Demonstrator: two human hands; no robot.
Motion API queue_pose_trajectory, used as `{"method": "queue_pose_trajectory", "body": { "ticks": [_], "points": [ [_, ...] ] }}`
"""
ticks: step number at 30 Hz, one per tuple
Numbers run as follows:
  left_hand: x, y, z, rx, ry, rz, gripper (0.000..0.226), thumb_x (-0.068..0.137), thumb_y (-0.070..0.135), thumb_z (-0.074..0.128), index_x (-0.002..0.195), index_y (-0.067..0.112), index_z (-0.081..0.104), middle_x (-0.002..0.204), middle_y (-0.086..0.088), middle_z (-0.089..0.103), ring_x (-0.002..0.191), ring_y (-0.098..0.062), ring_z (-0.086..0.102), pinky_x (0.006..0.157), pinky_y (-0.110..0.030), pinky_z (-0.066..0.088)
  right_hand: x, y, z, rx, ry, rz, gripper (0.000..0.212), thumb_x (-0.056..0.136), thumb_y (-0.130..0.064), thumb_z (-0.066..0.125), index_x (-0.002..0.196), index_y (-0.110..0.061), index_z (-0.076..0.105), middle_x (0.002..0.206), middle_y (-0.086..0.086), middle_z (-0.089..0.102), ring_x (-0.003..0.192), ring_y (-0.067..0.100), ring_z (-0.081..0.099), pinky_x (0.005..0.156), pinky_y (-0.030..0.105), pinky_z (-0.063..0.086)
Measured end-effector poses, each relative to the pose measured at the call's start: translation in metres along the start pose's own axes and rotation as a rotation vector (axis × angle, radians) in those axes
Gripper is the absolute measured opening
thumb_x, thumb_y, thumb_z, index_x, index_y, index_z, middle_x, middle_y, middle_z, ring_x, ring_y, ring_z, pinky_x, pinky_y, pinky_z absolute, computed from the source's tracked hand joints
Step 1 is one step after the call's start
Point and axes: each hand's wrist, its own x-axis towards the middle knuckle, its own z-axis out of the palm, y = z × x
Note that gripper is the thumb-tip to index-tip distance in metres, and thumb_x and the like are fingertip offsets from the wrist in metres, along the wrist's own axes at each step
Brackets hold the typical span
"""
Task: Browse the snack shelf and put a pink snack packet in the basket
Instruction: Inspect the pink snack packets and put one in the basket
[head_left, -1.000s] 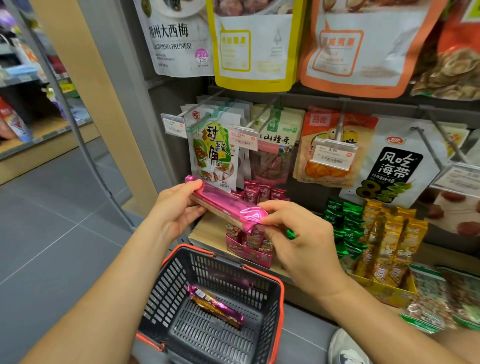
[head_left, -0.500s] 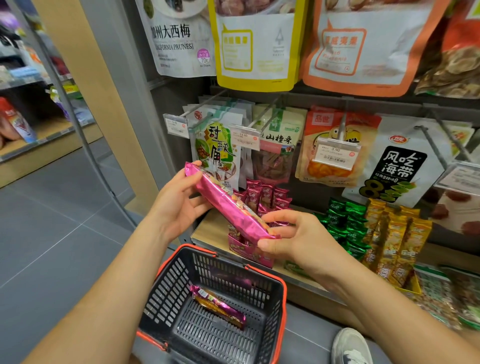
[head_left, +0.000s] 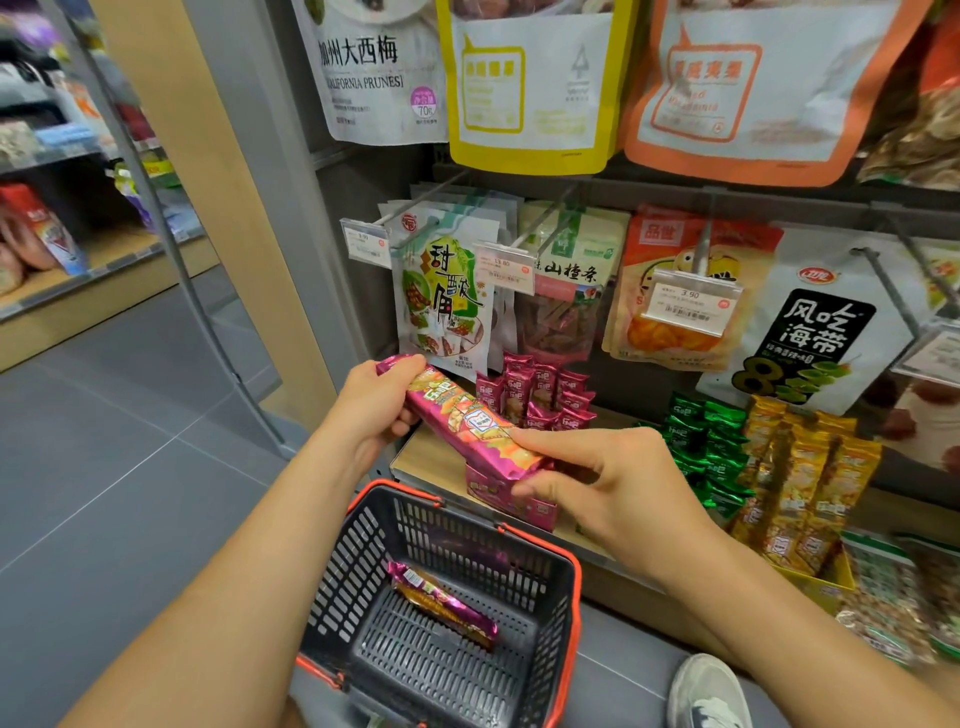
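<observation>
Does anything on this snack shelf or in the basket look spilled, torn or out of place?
Nothing stands out. The left hand and right hand hold an intact pink packet; a second packet lies flat in the basket.

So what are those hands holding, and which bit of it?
One pink snack packet, held by both hands: the left hand grips its upper-left end, the right hand pinches its lower-right end.

The white prune pouch (head_left: 374, 73) read "加州大西梅" and "CALIFORNIA PRUNES". Directly below the pouch, a tamarind bag (head_left: 447, 312) read "甜酸角". Below and right of the pouch, a hawthorn bag (head_left: 571, 291) read "山楂条", a price tag (head_left: 504, 269) "13.80", a second price tag (head_left: 691, 304) "3.90", and a kelp bag (head_left: 815, 338) "风吃海带".
</observation>
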Motion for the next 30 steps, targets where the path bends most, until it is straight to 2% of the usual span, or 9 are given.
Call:
{"method": "queue_pose_trajectory", "body": {
  "ticks": [4,8,11,15,17,20,23,27,30],
  "points": [
    [0.001,-0.001,0.000,-0.106,-0.013,-0.033,0.019,0.094,0.031,0.060,0.093,0.016,0.048,0.074,-0.009,0.064,0.049,-0.010,0.047,0.034,-0.017,0.034,0.004,0.000,-0.008,0.140,-0.065,0.084,0.037,0.081,-0.025,0.076,0.112,-0.042,0.068,0.107,-0.028,0.066,0.103,-0.013,0.060,0.088,0.013,0.049],
    [-0.005,0.006,-0.004,-0.321,-0.153,0.044,0.013,0.093,0.020,0.063,0.101,0.019,0.052,0.088,-0.007,0.067,0.069,-0.016,0.066,0.051,-0.022,0.052,0.007,0.002,-0.016,0.269,-0.179,0.205,0.039,0.073,-0.013,0.083,0.103,-0.034,0.069,0.100,-0.018,0.069,0.087,0.002,0.068,0.082,0.025,0.056],
    [-0.018,0.013,0.000,-0.258,-0.328,0.123,0.033,0.083,0.017,0.070,0.112,0.018,0.056,0.092,-0.009,0.070,0.075,-0.020,0.071,0.061,-0.027,0.056,0.006,0.006,-0.015,0.331,-0.331,0.320,0.041,0.076,-0.014,0.081,0.103,-0.022,0.051,0.110,0.003,0.063,0.073,0.023,0.068,0.069,0.034,0.057],
    [-0.034,0.022,0.013,-0.124,-0.457,0.248,0.048,0.067,0.017,0.077,0.112,0.018,0.058,0.092,-0.007,0.071,0.087,-0.025,0.071,0.069,-0.038,0.058,0.005,0.015,-0.007,0.176,-0.464,0.319,0.048,0.082,-0.031,0.076,0.117,-0.035,0.042,0.105,0.001,0.064,0.073,0.010,0.066,0.069,0.030,0.055],
    [-0.039,0.022,0.021,-0.035,-0.514,0.308,0.042,0.070,0.010,0.078,0.107,0.021,0.060,0.091,-0.003,0.070,0.087,-0.022,0.069,0.074,-0.043,0.059,0.008,0.016,-0.004,0.108,-0.396,0.278,0.046,0.081,-0.054,0.066,0.119,-0.036,0.049,0.102,-0.001,0.067,0.088,0.012,0.066,0.083,0.038,0.055],
    [-0.047,0.018,0.036,0.135,-0.619,0.397,0.038,0.075,-0.001,0.078,0.101,0.023,0.064,0.087,0.005,0.071,0.083,-0.011,0.066,0.075,-0.029,0.056,0.015,0.013,-0.008,0.104,-0.248,0.218,0.052,0.074,-0.071,0.051,0.108,-0.033,0.063,0.102,-0.009,0.070,0.094,0.004,0.065,0.088,0.039,0.053],
    [-0.054,0.017,0.044,0.143,-0.636,0.407,0.039,0.077,-0.005,0.074,0.103,0.022,0.065,0.091,0.004,0.072,0.086,-0.010,0.067,0.076,-0.023,0.053,0.020,0.016,-0.017,0.042,-0.115,0.169,0.045,0.077,-0.061,0.063,0.115,-0.037,0.055,0.101,-0.015,0.068,0.090,-0.001,0.064,0.082,0.033,0.055],
    [-0.055,0.019,0.048,0.047,-0.634,0.338,0.047,0.082,-0.005,0.069,0.122,0.018,0.058,0.105,-0.002,0.070,0.087,-0.018,0.069,0.076,-0.028,0.057,0.025,0.017,-0.023,0.097,0.023,0.085,0.054,0.085,-0.036,0.068,0.126,-0.043,0.035,0.106,-0.016,0.063,0.091,0.007,0.066,0.074,0.041,0.059],
    [-0.059,0.012,0.051,0.248,-0.790,0.279,0.060,0.082,0.006,0.073,0.134,0.018,0.047,0.118,-0.002,0.065,0.103,-0.016,0.066,0.087,-0.030,0.055,0.029,0.012,-0.025,0.300,0.112,0.058,0.063,0.090,-0.030,0.064,0.135,-0.054,0.027,0.105,-0.007,0.065,0.090,0.015,0.068,0.075,0.046,0.059]
  ]
}}
